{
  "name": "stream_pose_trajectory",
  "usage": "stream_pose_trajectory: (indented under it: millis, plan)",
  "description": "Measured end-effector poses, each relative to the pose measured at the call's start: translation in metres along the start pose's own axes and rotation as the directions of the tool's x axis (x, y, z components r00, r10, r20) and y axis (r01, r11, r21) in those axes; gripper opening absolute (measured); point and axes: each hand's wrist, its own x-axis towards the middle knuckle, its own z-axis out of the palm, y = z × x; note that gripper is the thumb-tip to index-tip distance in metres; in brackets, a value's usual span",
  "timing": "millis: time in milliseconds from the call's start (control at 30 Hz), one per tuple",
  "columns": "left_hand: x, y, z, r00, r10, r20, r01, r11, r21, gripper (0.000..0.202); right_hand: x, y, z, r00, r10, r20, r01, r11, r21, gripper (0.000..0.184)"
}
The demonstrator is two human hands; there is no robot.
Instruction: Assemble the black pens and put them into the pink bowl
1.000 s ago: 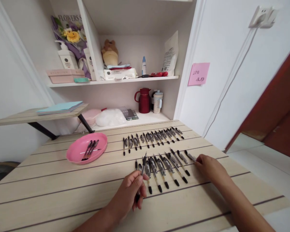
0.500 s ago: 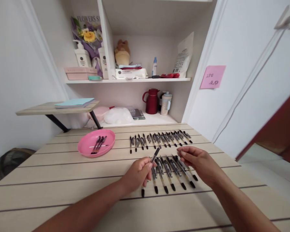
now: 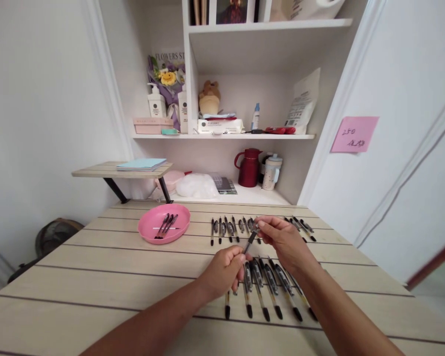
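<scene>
My left hand (image 3: 226, 269) is closed around the barrel of a pen (image 3: 250, 241), which slants up and to the right with its black grip uppermost. At that upper end, the thumb and fingers of my right hand (image 3: 282, 242) are pinched together; a tiny silvery piece shows there, too small to name. Below both hands lies a front row of pens (image 3: 266, 313) with black ends toward me, partly covered by my hands. Behind them runs a back row of pens and dark caps or clips (image 3: 220, 238), its middle hidden by my right hand.
On the left stands a pink tray (image 3: 144, 231) with several black pens and a thin white refill in it. A small raised shelf (image 3: 92, 170) carries blue paper. Beyond the slatted table (image 3: 96, 277), a white cabinet holds a red jug (image 3: 249, 168) and a lidded cup (image 3: 271, 173).
My right hand has moved left to the upper end of the pen in my left hand. The camera view has shifted, showing more of the upper cabinet.
</scene>
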Motion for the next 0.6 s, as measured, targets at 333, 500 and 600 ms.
stream_pose_trajectory:
  millis: [333, 500, 600]
  plan:
    - [-0.001, -0.003, 0.002, 0.999, 0.003, -0.05, 0.0, 0.998, 0.061, 0.034, 0.001, 0.012, -0.001, 0.99, 0.097, 0.099, -0.094, 0.995, -0.032, 0.029]
    - [-0.002, 0.0, 0.003, 0.994, 0.042, -0.097, -0.029, 0.99, 0.135, 0.031, 0.003, 0.023, -0.002, 0.986, 0.118, 0.118, -0.119, 0.993, 0.003, 0.022]
    - [-0.002, 0.001, 0.004, 0.99, 0.074, -0.117, -0.052, 0.982, 0.18, 0.031, 0.003, 0.023, -0.003, 0.988, 0.104, 0.112, -0.103, 0.994, -0.021, 0.022]
